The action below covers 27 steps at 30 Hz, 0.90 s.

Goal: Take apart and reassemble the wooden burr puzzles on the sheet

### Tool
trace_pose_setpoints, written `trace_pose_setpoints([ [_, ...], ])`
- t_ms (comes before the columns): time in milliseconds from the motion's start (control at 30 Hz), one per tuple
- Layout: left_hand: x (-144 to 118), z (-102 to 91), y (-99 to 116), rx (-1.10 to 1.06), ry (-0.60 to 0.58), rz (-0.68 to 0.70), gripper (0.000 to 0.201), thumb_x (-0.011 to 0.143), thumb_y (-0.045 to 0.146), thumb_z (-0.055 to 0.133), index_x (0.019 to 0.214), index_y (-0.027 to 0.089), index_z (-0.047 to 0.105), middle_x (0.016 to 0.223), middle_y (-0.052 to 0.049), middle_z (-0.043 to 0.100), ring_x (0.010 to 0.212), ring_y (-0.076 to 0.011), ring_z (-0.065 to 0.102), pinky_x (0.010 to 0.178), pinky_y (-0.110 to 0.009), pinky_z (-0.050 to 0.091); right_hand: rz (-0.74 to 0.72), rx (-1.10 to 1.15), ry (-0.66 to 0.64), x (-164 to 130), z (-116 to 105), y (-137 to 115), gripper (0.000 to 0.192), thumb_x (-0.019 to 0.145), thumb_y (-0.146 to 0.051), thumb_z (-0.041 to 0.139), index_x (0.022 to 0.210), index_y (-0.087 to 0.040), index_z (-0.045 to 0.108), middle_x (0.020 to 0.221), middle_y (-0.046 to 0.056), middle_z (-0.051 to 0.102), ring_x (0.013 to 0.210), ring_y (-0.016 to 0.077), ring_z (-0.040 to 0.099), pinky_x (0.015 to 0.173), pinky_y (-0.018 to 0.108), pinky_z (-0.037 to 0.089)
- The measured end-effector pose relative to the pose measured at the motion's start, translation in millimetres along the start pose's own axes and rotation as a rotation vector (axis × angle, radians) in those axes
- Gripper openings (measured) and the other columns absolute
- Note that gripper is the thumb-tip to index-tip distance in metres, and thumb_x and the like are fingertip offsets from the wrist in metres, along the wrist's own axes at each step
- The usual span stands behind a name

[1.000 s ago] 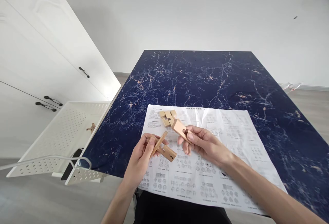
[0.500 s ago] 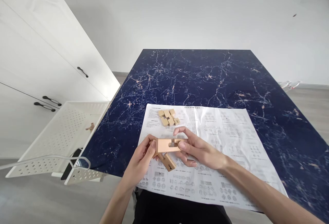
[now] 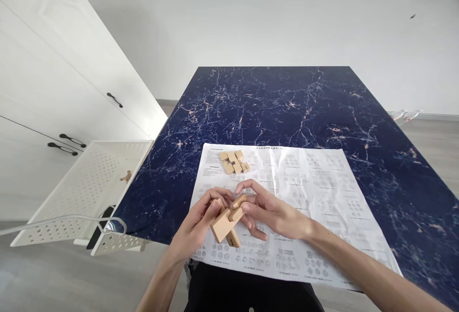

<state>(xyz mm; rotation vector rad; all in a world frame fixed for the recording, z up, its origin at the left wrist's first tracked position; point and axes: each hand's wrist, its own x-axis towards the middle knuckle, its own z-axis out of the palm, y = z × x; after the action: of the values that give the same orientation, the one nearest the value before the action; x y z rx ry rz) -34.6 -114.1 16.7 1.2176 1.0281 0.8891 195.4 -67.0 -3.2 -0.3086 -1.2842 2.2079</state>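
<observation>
while both hands (image 3: pixel 229 211) clasp it, pale notched wooden puzzle pieces (image 3: pixel 226 221) — crossed, interlocked

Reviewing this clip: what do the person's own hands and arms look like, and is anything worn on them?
Both the left hand and right hand are bare: no gloves, rings or watch show. The forearms are uncovered down to the picture's edge, with no sleeves in view. Dark clothing shows below, at the lap.

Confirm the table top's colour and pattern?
Dark blue marble table top with white and pinkish veins; head view.
</observation>
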Motion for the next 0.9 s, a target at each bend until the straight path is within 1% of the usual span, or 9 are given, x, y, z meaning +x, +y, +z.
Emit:
trace_pose_setpoints([
  [167, 0, 3.7, 1, -0.083, -0.011, -0.022, 0.035, 0.111, 0.054, 0.055, 0.101, 0.022, 0.066, 0.141, -0.009, 0.063, 0.130, -0.0290, 0.062, 0.110, -0.039, 0.048, -0.013, -0.008, 0.019, 0, 1, 7, 0.016, 0.117, -0.037, 0.053, 0.124, -0.025, 0.045, 0.081, -0.009, 0.057, 0.050, 0.0044, 0.051, 0.050, 0.019, 0.043],
  [300, 2, 9.1, 1, -0.183, 0.019, -0.045, 0.031, 0.109, 0.053, 0.060, 0.111, 0.024, 0.072, 0.151, -0.007, 0.058, 0.132, -0.0293, 0.063, 0.110, -0.038, 0.051, -0.019, 0.006, -0.004, 0, 0, 6, 0.016, 0.117, -0.036, 0.054, 0.123, -0.023, 0.047, 0.079, -0.009, 0.058, 0.049, 0.0043, 0.052, 0.050, 0.020, 0.044],
  [367, 5, 11.4, 2, -0.262, 0.020, -0.047, 0.031, 0.106, 0.052, 0.066, 0.104, 0.022, 0.073, 0.146, -0.008, 0.060, 0.123, -0.0279, 0.066, 0.105, -0.037, 0.055, -0.016, 0.019, -0.017, -1, 0, 2, 0.016, 0.116, -0.036, 0.057, 0.120, -0.021, 0.052, 0.077, -0.009, 0.057, 0.047, 0.0038, 0.048, 0.047, 0.019, 0.040],
  [467, 10, 13.9, 4, -0.365, 0.006, -0.041, 0.033, 0.101, 0.049, 0.073, 0.089, 0.018, 0.070, 0.129, -0.008, 0.063, 0.106, -0.0230, 0.068, 0.093, -0.032, 0.058, 0.024, 0.020, -0.038, -2, 1, -5, 0.021, 0.114, -0.037, 0.059, 0.116, -0.017, 0.060, 0.073, -0.009, 0.050, 0.046, 0.0031, 0.038, 0.043, 0.019, 0.033],
  [533, 12, 15.4, 6, -0.406, -0.008, -0.033, 0.032, 0.101, 0.047, 0.075, 0.088, 0.018, 0.070, 0.118, -0.007, 0.063, 0.099, -0.0197, 0.065, 0.087, -0.029, 0.057, 0.059, 0.020, -0.041, -2, 3, -9, 0.023, 0.113, -0.039, 0.061, 0.115, -0.016, 0.062, 0.072, -0.009, 0.047, 0.047, 0.0034, 0.035, 0.043, 0.019, 0.031],
  [633, 13, 17.9, 8, -0.438, -0.018, -0.023, 0.030, 0.102, 0.045, 0.073, 0.090, 0.018, 0.070, 0.108, -0.006, 0.063, 0.095, -0.0173, 0.063, 0.086, -0.026, 0.056, 0.086, 0.005, -0.027, -2, 5, -9, 0.025, 0.112, -0.042, 0.062, 0.114, -0.017, 0.061, 0.071, -0.010, 0.045, 0.048, 0.0038, 0.033, 0.043, 0.020, 0.029],
  [700, 12, 19.0, 8, -0.452, -0.016, -0.040, 0.031, 0.102, 0.046, 0.074, 0.089, 0.019, 0.069, 0.113, -0.007, 0.064, 0.099, -0.0189, 0.065, 0.089, -0.028, 0.058, 0.087, -0.027, -0.010, -2, 5, -6, 0.027, 0.112, -0.045, 0.061, 0.114, -0.018, 0.061, 0.071, -0.010, 0.046, 0.047, 0.0040, 0.035, 0.044, 0.020, 0.031],
  [833, 9, 19.5, 6, -0.498, -0.009, -0.142, 0.028, 0.098, 0.048, 0.077, 0.096, 0.021, 0.072, 0.134, -0.009, 0.065, 0.119, -0.0278, 0.068, 0.101, -0.038, 0.059, 0.097, -0.062, -0.011, -1, 3, -3, 0.031, 0.112, -0.049, 0.059, 0.111, -0.018, 0.060, 0.074, -0.008, 0.051, 0.047, 0.0046, 0.043, 0.044, 0.021, 0.037],
  [900, 8, 19.9, 7, -0.509, -0.010, -0.177, 0.029, 0.096, 0.049, 0.078, 0.095, 0.022, 0.072, 0.131, -0.010, 0.068, 0.121, -0.0306, 0.068, 0.101, -0.041, 0.059, 0.120, -0.056, -0.031, -2, 3, -3, 0.030, 0.111, -0.048, 0.060, 0.110, -0.018, 0.060, 0.074, -0.008, 0.051, 0.046, 0.0044, 0.043, 0.043, 0.020, 0.037],
])
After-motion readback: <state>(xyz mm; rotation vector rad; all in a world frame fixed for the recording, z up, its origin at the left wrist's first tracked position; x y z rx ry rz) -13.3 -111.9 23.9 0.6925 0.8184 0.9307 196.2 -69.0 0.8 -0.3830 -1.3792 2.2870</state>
